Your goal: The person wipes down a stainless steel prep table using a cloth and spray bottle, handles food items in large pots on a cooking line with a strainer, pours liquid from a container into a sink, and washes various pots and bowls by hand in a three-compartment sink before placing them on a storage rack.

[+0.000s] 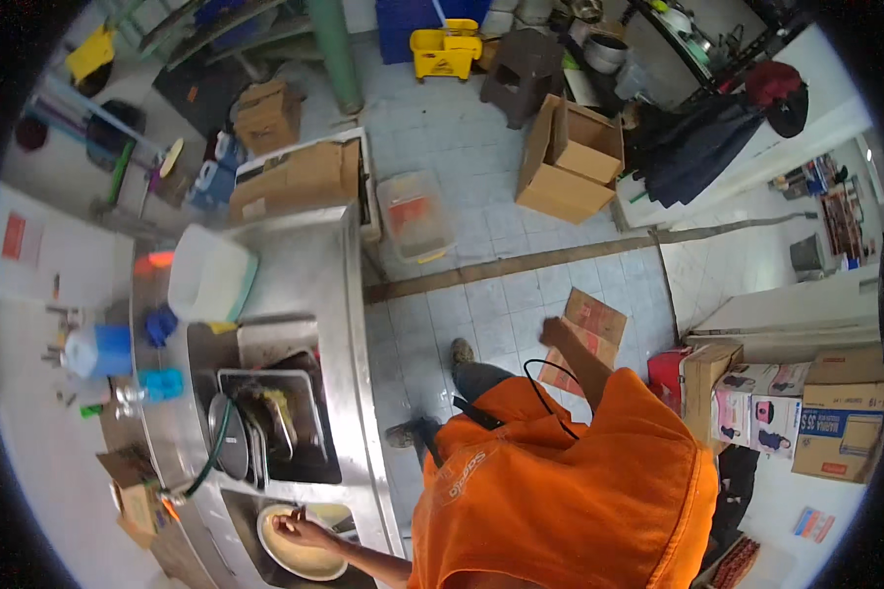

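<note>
At the lower left, my left hand point(303, 531) reaches over a round pale bowl point(300, 560) in the near sink basin, its fingers apart and partly bent. I see nothing held in it, though the fingertips are small. My right hand point(558, 333) hangs beside my body over the floor, away from the sink. Its fingers are curled in, with nothing visible in them. A flattened cardboard piece point(597, 319) lies on the tiles beneath it. Round metal pans point(234, 442) and a rectangular tray point(270, 378) fill the farther basin, close to a dark green hose point(216, 456).
A steel counter point(304, 260) surrounds the basins, bearing a white plastic tub point(206, 275) and blue liquid bottles point(108, 350). An open cardboard box point(570, 167), a clear bin point(414, 216) and a yellow mop bucket point(444, 52) stand on the floor. Stacked boxes point(840, 427) are at right.
</note>
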A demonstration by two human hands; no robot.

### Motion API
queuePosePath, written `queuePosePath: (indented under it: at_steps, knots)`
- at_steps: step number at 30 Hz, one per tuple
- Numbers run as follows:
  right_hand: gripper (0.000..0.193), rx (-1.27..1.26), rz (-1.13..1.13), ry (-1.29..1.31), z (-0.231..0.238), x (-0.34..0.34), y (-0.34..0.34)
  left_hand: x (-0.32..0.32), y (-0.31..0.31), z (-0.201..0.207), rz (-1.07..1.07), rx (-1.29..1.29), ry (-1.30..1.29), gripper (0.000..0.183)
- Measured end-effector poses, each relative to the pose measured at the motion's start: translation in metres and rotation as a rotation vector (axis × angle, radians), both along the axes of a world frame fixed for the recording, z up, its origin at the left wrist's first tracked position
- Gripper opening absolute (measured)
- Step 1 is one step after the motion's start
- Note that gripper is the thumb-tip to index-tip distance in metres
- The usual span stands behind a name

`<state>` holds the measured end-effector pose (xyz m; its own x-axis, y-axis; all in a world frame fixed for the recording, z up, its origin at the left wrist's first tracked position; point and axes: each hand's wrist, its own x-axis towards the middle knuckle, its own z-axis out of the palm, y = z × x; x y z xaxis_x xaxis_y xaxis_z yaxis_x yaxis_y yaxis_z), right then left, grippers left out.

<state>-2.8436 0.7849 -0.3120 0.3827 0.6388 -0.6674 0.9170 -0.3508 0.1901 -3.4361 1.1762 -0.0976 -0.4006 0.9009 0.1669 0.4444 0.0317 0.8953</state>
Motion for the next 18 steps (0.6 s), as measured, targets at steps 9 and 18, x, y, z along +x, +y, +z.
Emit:
queuePosePath:
  at_steps: [9, 18]
  knots:
    - [0.021, 0.402, -0.488, 0.164, -0.029, 0.070, 0.001, 0.276, 0.018, -0.009, -0.908, -0.228, -0.262, 0.020]
    - [0.024, 0.708, -0.924, -0.236, -0.025, 0.161, 0.090, 0.423, 0.111, -0.089, -1.188, -0.393, -0.209, 0.019]
